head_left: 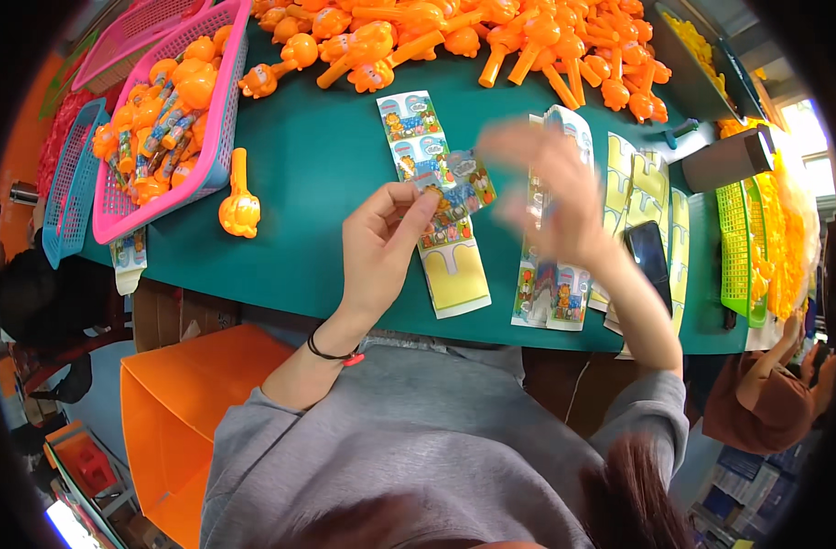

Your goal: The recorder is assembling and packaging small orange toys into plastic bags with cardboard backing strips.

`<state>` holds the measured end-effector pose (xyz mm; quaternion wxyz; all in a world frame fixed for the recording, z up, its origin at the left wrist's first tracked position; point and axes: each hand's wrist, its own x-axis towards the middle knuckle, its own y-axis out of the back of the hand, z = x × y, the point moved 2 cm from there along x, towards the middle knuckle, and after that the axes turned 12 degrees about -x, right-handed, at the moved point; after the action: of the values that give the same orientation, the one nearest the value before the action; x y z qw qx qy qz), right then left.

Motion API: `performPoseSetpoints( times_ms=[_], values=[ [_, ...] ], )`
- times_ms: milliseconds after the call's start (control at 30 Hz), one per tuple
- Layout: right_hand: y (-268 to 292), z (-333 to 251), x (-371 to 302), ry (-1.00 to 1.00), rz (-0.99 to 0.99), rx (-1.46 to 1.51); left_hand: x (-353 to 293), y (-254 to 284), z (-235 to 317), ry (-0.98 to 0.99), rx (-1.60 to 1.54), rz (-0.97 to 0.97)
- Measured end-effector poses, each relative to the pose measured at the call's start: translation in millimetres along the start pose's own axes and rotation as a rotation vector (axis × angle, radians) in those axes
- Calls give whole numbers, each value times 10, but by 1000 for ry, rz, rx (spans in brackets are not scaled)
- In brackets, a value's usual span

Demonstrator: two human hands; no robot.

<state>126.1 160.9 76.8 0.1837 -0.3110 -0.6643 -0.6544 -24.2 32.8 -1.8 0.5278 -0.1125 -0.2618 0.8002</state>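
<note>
My left hand [378,240] pinches a see-through printed sticker [471,190] between thumb and fingers. The sticker is held over a strip of sticker sheet [456,279] on the green table. Colourful cartoon stickers show on the upper part of this strip, bare yellow backing at its near end. To the right of the sticker is my right hand [564,197], smeared by motion; whether it holds anything does not show. Below that hand lie more printed sticker strips [564,293], partly covered by it. A lone orange cat-shaped toy with a handle [240,209] lies left of my left hand.
Many orange toys [537,35] are heaped along the far side of the green table [308,183]. A pink basket [218,137] at the left holds toys with printed wraps. At the right are yellow backing strips [679,238], a phone [648,252] and a green basket [734,247].
</note>
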Motion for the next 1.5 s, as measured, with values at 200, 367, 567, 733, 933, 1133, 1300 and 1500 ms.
performPoseSetpoints(
  times_ms=[200,367,567,733,933,1133,1300,1500],
  values=[
    [-184,1876,502,-354,-117,-514,-37,-93,18,70,-32,-50],
    [4,1922,424,-237,-193,-214,-4,-69,36,-58,19,-139],
    [10,443,64,-479,-289,678,23,-170,30,-247,237,-46],
    [-84,83,-209,-515,-22,780,-115,-299,-24,6,32,-24],
    [-139,27,-393,-799,29,1194,-142,-324,21,-19,-61,-1],
    [-191,214,-611,-923,55,1269,-95,-150,353,152,-157,-81],
    [-130,61,-498,-857,-25,1178,-133,-358,326,322,60,-250],
    [-187,254,-771,-946,41,1194,-51,-378,311,369,181,-293]
  ],
)
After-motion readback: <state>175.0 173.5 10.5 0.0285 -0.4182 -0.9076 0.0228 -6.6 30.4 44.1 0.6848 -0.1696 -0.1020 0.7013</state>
